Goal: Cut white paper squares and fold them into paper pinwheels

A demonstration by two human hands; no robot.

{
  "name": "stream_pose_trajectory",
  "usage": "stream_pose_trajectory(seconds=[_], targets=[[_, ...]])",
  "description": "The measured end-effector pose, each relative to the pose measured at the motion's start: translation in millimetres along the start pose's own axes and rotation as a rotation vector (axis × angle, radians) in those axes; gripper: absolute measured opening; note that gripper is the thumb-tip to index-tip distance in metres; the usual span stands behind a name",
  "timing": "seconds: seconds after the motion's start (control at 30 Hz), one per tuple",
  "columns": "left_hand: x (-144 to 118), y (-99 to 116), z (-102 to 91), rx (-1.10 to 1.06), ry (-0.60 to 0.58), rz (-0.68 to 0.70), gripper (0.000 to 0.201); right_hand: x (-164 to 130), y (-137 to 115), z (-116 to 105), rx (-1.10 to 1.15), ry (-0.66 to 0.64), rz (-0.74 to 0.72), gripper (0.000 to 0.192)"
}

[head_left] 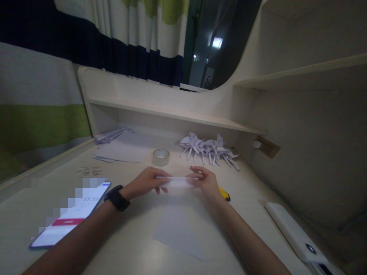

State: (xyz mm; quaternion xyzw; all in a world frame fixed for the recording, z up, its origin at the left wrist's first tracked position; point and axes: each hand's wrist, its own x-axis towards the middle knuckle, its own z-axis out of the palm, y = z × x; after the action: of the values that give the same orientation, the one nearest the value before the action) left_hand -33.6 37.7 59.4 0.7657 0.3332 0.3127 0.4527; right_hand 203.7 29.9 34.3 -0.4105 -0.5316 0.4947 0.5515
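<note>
The fingers (160, 182) of the left hand (146, 182) pinch one end of a narrow folded paper strip (177, 178), and those of the right hand (204, 181) pinch the other end, so the strip stretches level between the two hands, raised a little above the counter (137, 244), about midway across it and nearer its back edge than its front one. Both hands are closed on the paper, thumbs underneath and fingertips curled over the top. A black watch (117, 198) sits on the left wrist. Just beneath the forearms a plain white sheet (179, 231) lies flat toward the front edge. Just behind the right hand, a small yellow and black tool (225, 194) shows on the counter, mostly hidden, so I cannot tell what it is. A roll of clear tape (161, 157) stands beyond the hands, and to its right, by the back edge, is a heap of folded paper pinwheels (209, 149). More white paper (123, 149) is spread toward the back left corner. A phone (71, 218) with a lit screen lies near the left edge, and a long white device (295, 233) lies near the front right corner.
</note>
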Motion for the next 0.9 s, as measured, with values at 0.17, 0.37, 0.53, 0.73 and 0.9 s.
stream_pose_trajectory(seconds=[0.17, 0.37, 0.53, 0.73, 0.9], targets=[[-1, 2, 0.0, -0.063, 0.029, -0.011, 0.034, -1, -6, -2, 0.002, -0.042, 0.025, 0.052], [-2, 11, 2.2, -0.078, 0.080, -0.049, 0.035, -2, -6, -3, -0.048, -0.049, -0.042, 0.048], [-1, 9, 3.1, -0.066, 0.093, -0.022, 0.033, 0, -1, -2, -0.044, -0.058, -0.044, 0.051], [0, 5, 4.2, -0.046, 0.081, -0.026, 0.032, -1, -3, 2, -0.057, 0.017, -0.057, 0.045], [-1, 7, 5.1, -0.084, 0.069, -0.031, 0.036, -3, -7, 3, -0.088, 0.062, -0.061, 0.042]])
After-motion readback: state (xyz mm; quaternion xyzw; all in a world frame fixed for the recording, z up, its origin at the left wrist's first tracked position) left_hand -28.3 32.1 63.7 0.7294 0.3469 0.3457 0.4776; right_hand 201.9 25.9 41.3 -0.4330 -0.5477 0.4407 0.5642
